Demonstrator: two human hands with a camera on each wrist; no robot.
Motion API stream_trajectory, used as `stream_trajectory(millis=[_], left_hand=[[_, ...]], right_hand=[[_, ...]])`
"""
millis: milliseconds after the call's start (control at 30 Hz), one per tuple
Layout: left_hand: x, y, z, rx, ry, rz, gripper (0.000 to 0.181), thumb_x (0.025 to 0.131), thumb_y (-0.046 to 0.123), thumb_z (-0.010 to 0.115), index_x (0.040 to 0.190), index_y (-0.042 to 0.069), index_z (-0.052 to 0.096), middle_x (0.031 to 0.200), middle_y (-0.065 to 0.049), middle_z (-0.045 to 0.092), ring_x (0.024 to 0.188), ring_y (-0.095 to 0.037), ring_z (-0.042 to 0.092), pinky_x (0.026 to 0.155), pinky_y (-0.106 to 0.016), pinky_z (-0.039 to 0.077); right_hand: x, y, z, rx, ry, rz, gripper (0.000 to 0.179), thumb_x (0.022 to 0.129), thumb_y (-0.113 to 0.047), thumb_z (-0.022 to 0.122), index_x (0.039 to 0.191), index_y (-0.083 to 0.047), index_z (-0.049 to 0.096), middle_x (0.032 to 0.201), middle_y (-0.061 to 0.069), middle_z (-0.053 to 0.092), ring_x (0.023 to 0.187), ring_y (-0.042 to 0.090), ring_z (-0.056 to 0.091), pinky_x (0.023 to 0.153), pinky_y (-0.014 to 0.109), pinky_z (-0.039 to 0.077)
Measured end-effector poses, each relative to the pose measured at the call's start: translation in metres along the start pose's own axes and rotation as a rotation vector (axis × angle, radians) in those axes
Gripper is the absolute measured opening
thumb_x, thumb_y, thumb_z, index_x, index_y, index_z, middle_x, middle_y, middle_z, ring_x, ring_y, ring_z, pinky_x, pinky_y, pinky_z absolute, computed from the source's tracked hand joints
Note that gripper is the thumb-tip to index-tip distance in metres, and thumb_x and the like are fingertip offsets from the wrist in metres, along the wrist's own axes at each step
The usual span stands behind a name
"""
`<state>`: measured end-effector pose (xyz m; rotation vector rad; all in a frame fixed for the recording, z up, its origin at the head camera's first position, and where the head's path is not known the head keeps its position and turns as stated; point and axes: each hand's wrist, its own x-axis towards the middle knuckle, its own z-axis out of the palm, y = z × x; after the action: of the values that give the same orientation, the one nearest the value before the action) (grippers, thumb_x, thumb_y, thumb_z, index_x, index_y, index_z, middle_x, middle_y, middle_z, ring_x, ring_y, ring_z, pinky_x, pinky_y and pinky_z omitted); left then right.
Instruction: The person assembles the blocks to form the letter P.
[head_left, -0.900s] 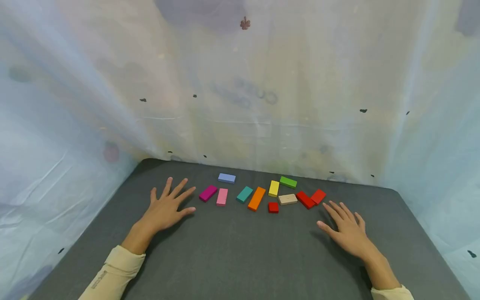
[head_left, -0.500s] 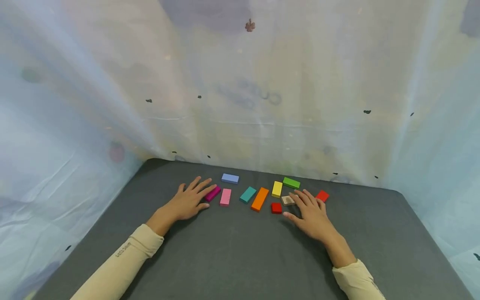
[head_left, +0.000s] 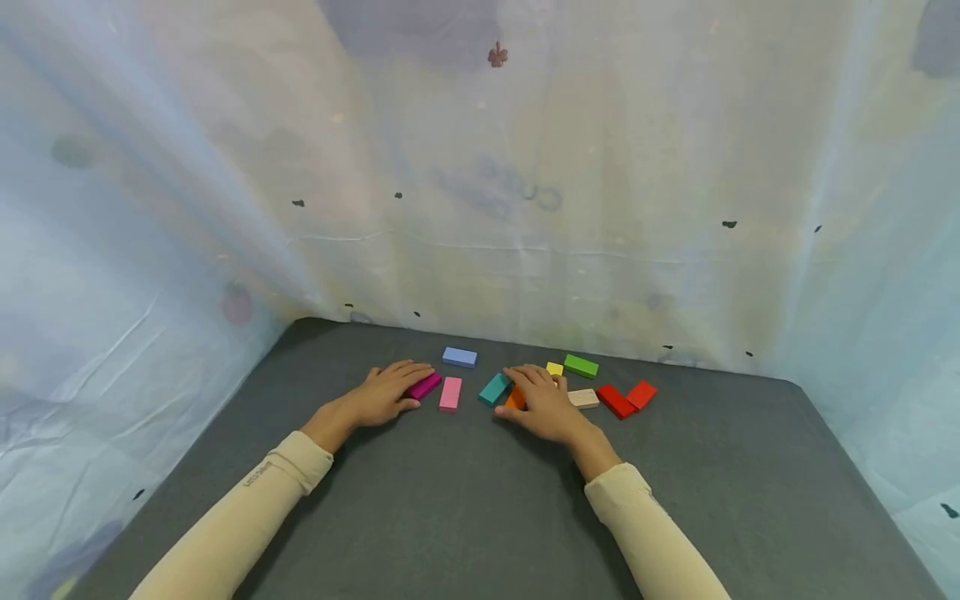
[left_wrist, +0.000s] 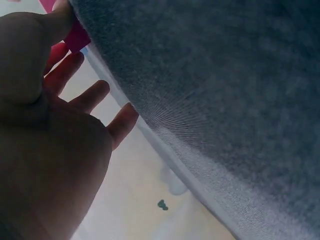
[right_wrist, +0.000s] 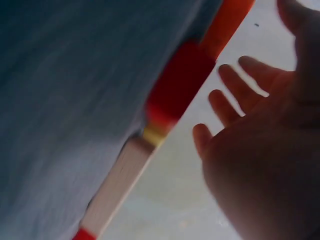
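My left hand is at the magenta block, fingers along its far side and thumb near its close side. In the left wrist view the magenta block shows beside the thumb, the other fingers spread; firm contact cannot be made out. My right hand reaches over the orange block, fingers loosely bent and nothing held. It partly hides the yellow block and covers the small red block, which the right wrist view shows as a blurred red block. The teal block lies beside its fingertips.
A pink block and a blue block lie right of the left hand. Right of the other hand are a wooden block, a green block and two touching red blocks. A pale curtain hangs behind the dark table.
My left hand has moved right, up to the magenta block. My right hand has swept left from beyond the red blocks, past the wooden one, to the orange block. The blocks appear unmoved.
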<state>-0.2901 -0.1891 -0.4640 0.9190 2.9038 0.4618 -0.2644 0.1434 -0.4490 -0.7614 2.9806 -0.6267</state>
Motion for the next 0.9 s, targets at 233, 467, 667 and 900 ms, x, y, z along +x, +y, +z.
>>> stream_trajectory(millis=[233,467,667,900], left_hand=[[0.008,-0.005,-0.006,-0.075,-0.058,-0.026,0.07,0.095,0.032,0.067,0.155,0.019,0.035,0.162,-0.007,0.033,0.151,-0.036,0.026,0.108,-0.076,0.02],[0.007,-0.01,-0.013,-0.126,-0.104,-0.008,0.069,0.092,0.029,0.072,0.153,0.019,0.04,0.156,-0.009,0.041,0.144,-0.034,0.036,0.102,-0.064,0.026],[0.007,-0.007,-0.013,-0.097,-0.104,-0.008,0.068,0.092,0.033,0.072,0.151,0.017,0.044,0.154,-0.009,0.044,0.143,-0.034,0.039,0.103,-0.066,0.028],[0.012,0.002,-0.015,-0.051,-0.052,-0.078,0.071,0.086,0.041,0.076,0.147,0.018,0.049,0.149,-0.008,0.05,0.138,-0.032,0.045,0.099,-0.065,0.029]], right_hand=[[0.015,-0.007,0.01,-0.088,-0.029,0.021,0.067,0.096,-0.053,0.058,0.151,-0.016,0.043,0.151,0.008,0.047,0.143,0.031,0.037,0.111,0.059,0.027],[0.019,-0.018,0.011,-0.111,-0.022,0.026,0.059,0.099,-0.049,0.055,0.146,-0.014,0.048,0.149,0.008,0.05,0.141,0.029,0.042,0.109,0.055,0.029],[0.02,-0.019,0.009,-0.058,-0.043,0.035,0.057,0.097,-0.045,0.061,0.143,-0.013,0.052,0.148,0.009,0.052,0.14,0.028,0.045,0.108,0.056,0.03],[0.028,-0.016,0.004,-0.116,-0.04,-0.013,0.057,0.096,-0.047,0.063,0.14,-0.011,0.055,0.146,0.01,0.053,0.138,0.029,0.046,0.106,0.054,0.035]])
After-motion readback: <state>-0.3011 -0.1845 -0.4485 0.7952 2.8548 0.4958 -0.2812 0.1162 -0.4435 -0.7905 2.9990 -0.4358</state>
